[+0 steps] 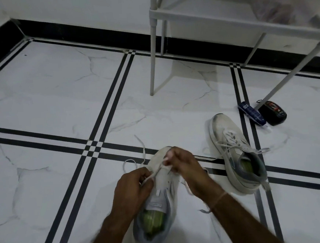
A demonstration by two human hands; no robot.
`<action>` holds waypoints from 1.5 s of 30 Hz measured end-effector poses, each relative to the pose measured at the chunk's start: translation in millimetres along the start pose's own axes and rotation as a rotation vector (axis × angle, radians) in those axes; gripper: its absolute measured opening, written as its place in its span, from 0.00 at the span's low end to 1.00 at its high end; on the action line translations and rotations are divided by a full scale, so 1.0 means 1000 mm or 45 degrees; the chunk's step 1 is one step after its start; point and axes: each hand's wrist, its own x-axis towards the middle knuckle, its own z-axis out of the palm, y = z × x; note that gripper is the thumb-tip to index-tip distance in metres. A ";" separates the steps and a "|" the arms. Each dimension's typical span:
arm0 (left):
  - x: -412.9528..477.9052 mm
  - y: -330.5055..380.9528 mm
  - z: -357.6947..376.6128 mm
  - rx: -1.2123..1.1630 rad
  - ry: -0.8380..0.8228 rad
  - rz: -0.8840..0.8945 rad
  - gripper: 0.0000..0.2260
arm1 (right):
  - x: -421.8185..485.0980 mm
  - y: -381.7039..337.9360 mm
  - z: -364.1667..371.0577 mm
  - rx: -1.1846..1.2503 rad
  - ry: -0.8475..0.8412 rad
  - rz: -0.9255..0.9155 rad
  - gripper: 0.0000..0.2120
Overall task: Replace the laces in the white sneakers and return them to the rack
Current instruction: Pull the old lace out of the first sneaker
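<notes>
The sneakers [236,153] were white with green insoles and grey linings, the floor [48,103] white, grey-veined, crossed by paired black stripes.

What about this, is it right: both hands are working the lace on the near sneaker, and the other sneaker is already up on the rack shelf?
Not quite. The head view shows the other sneaker on the floor, right of the near sneaker, not on the rack shelf. The left hand and right hand are indeed working the lace.
</notes>
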 end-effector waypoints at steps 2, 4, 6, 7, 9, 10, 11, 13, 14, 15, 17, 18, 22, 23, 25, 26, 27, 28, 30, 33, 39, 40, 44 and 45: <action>0.002 -0.003 -0.002 -0.005 0.009 -0.004 0.07 | -0.004 -0.002 -0.006 0.487 0.064 0.133 0.11; 0.004 -0.004 -0.002 0.011 0.025 -0.006 0.08 | -0.007 0.003 -0.005 0.351 0.113 0.087 0.11; 0.004 -0.003 0.002 0.021 0.027 -0.019 0.08 | -0.004 0.010 -0.001 -0.210 0.054 -0.079 0.10; 0.004 -0.002 0.003 0.021 0.030 -0.027 0.08 | -0.001 0.013 0.001 -0.499 0.007 -0.166 0.09; 0.004 0.000 0.005 0.027 0.025 -0.041 0.10 | 0.002 0.019 0.007 -0.796 -0.083 -0.246 0.08; 0.004 0.001 0.005 0.033 0.022 -0.041 0.10 | 0.003 0.023 0.010 -0.856 -0.087 -0.266 0.09; 0.004 0.000 0.005 0.037 0.021 -0.040 0.10 | 0.004 0.025 0.013 -0.887 -0.061 -0.294 0.10; 0.004 -0.001 0.004 0.030 0.021 -0.039 0.08 | 0.005 0.027 0.016 -0.666 0.050 -0.262 0.12; 0.004 -0.002 0.004 0.030 0.022 -0.036 0.08 | 0.005 0.024 0.015 -0.394 0.097 -0.158 0.11; 0.004 -0.002 0.004 0.029 0.020 -0.035 0.08 | 0.003 0.018 0.011 -0.059 0.128 -0.023 0.11; 0.004 -0.005 0.004 0.017 0.022 -0.054 0.08 | 0.002 0.009 0.004 0.451 0.153 0.225 0.12; 0.004 -0.005 0.005 0.011 0.024 -0.064 0.08 | 0.001 0.008 0.000 0.472 0.167 0.231 0.12; 0.006 -0.004 0.009 0.014 0.028 -0.068 0.08 | 0.001 0.020 0.000 -0.997 -0.041 -0.222 0.11; 0.006 -0.004 0.009 0.014 0.019 -0.069 0.08 | 0.004 0.022 0.003 -1.246 -0.107 -0.252 0.11; 0.006 -0.002 0.009 -0.007 0.003 -0.067 0.09 | 0.007 0.023 0.014 -1.253 -0.094 -0.340 0.06; 0.006 -0.002 0.009 -0.019 -0.001 -0.061 0.09 | 0.009 0.020 0.014 -0.969 -0.028 -0.284 0.07; 0.006 -0.001 0.008 -0.025 -0.001 -0.059 0.09 | 0.009 0.009 0.012 -0.461 0.078 -0.094 0.10; 0.006 -0.002 0.007 -0.031 0.000 -0.060 0.09 | 0.008 -0.002 0.009 0.063 0.148 0.091 0.13; 0.006 -0.004 0.008 -0.040 0.015 -0.065 0.10 | 0.004 -0.009 -0.003 0.357 0.211 0.123 0.14; 0.007 -0.004 0.011 -0.007 0.022 -0.077 0.13 | 0.002 0.002 -0.004 -0.881 -0.056 -0.243 0.13; 0.006 0.000 0.010 -0.023 0.019 -0.053 0.11 | 0.004 -0.002 0.015 -0.604 0.092 0.000 0.10; 0.006 -0.001 0.008 -0.030 0.019 -0.055 0.10 | 0.004 -0.008 0.010 0.000 0.149 0.174 0.12; 0.006 -0.004 0.010 -0.022 0.030 -0.048 0.11 | 0.001 -0.001 -0.005 -0.357 0.044 -0.135 0.10; 0.006 -0.004 0.012 -0.015 0.033 -0.043 0.12 | 0.002 0.008 -0.002 -0.831 -0.040 -0.189 0.10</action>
